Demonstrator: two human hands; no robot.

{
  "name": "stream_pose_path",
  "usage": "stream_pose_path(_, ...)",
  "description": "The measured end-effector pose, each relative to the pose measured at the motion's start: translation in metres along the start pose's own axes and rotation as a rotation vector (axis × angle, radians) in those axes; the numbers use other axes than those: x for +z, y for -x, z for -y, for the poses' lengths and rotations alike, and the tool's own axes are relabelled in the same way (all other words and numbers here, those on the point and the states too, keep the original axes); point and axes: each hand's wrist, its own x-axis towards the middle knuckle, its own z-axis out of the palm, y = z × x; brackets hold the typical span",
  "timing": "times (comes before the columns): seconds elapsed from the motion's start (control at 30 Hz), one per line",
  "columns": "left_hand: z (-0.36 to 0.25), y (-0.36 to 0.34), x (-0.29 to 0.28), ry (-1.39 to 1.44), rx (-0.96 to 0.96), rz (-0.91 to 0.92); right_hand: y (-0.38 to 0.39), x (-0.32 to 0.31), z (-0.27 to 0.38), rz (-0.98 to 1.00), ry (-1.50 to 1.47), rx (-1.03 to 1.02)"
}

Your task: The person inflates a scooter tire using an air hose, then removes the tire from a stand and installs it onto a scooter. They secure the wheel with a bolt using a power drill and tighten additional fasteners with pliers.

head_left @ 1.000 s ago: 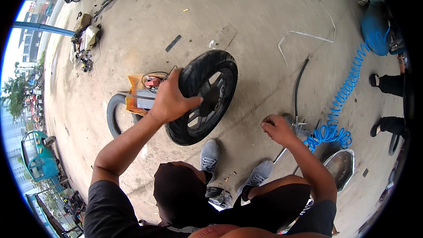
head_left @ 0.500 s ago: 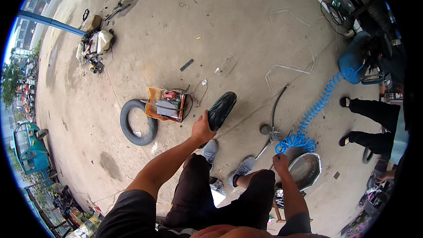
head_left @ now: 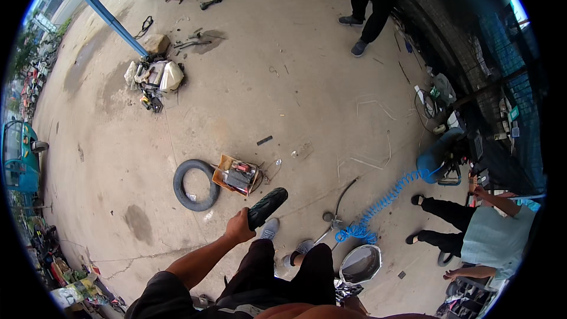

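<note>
My left hand [head_left: 239, 227] is closed around one end of a black treaded tyre [head_left: 269, 207], seen nearly edge-on. It holds the tyre up in front of my left knee, above the concrete. My right hand and forearm do not show. Close to my right knee, a tyre inflator with a gauge [head_left: 329, 217] lies on the ground beside a coiled blue air hose [head_left: 359, 235]. A wide basin with dark contents [head_left: 361, 247] stands right of that knee.
A black inner tube [head_left: 180, 192] lies beside an orange tool box [head_left: 220, 178]. The blue hose leads to a blue compressor tank [head_left: 434, 156]. One person [head_left: 499, 233] is at the right, another [head_left: 373, 0] stands far off. A blue post [head_left: 109, 18] rises at the far left.
My view has shifted, bringing a far person into sight. My right hand, earlier closed above the basin's left edge, has gone out of view. The tyre remains in my left hand.
</note>
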Motion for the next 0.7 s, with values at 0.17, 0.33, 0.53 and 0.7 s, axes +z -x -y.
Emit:
stream_pose_path(0.17,0.015,0.037,-0.047,-0.027,-0.125,-0.036,-0.014,-0.089,0.098,-0.048,-0.504,0.23)
stream_pose_path(0.33,0.027,0.048,-0.072,-0.045,-0.329,-0.062,-0.042,-0.187,0.151,-0.025,-0.612,0.242)
stream_pose_path(0.53,0.004,0.047,-0.119,0.006,-0.545,-0.088,-0.111,-0.362,0.168,-0.11,-0.9,0.234)
stream_pose_path(0.7,-0.018,0.022,-0.151,0.049,-0.724,-0.101,-0.099,-0.57,0.339,-0.282,-0.795,-0.035)
